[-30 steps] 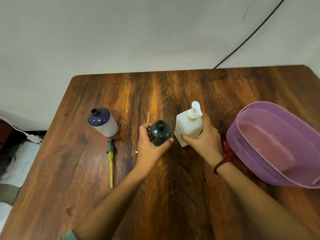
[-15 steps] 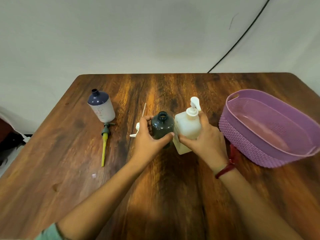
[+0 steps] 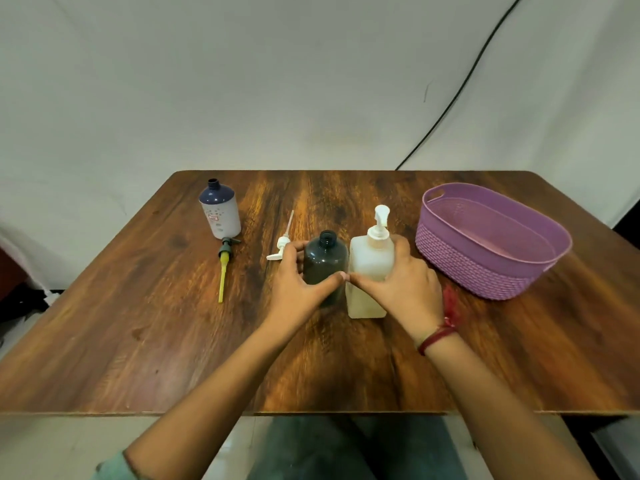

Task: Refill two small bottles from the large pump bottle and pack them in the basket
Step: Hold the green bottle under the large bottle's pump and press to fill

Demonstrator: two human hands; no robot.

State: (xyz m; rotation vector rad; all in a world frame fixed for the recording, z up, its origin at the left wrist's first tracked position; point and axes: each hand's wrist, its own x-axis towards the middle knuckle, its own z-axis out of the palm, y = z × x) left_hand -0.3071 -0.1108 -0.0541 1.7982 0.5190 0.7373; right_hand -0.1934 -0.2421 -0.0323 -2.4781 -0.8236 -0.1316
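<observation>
Drawn together since a second ago, the large pump bottle (image 3: 367,261) and uncapped dark bottle (image 3: 323,261) stand side by side on the wooden table (image 3: 138,341), left of the purple basket (image 3: 485,275). I see the right hand (image 3: 405,289) curled round the pump bottle, the left hand (image 3: 294,289) round the dark one. The label on the white bottle (image 3: 221,213) is unreadable.

Three bottles stand on one counter (image 3: 138,341): two small ones, a dark bottle (image 3: 325,261) in the left hand (image 3: 298,285) and a navy-and-white bottle (image 3: 220,211) well left of both hands, plus one large pump bottle (image 3: 367,251) in the right hand (image 3: 405,289). Two loose pumps lie left of the hands: a white pump (image 3: 281,247) and a green-and-yellow pump (image 3: 224,263). One basket (image 3: 485,271) sits to their right.
</observation>
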